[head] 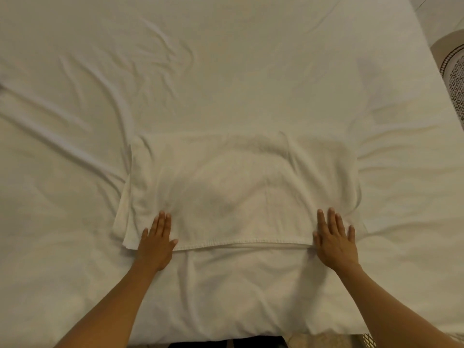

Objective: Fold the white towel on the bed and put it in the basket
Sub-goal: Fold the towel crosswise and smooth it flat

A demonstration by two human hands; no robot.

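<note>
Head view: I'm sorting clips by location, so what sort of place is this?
Probably a bedroom: a bed under a rumpled white sheet, a white towel under both hands, a patterned basket beside it.

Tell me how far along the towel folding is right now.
Done: the white towel lies on the bed, apparently folded once, layered edges nearest. In hand: left hand and right hand press it flat. Left: more folds, then the basket, far right.

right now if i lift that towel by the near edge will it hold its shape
Probably not. The towel looks soft and floppy: it ripples and dips between the left hand and right hand pressing it flat. Its layers sit uneven at the left side, so they would likely slide apart. It may also drag the sheet, already wrinkled.
</note>
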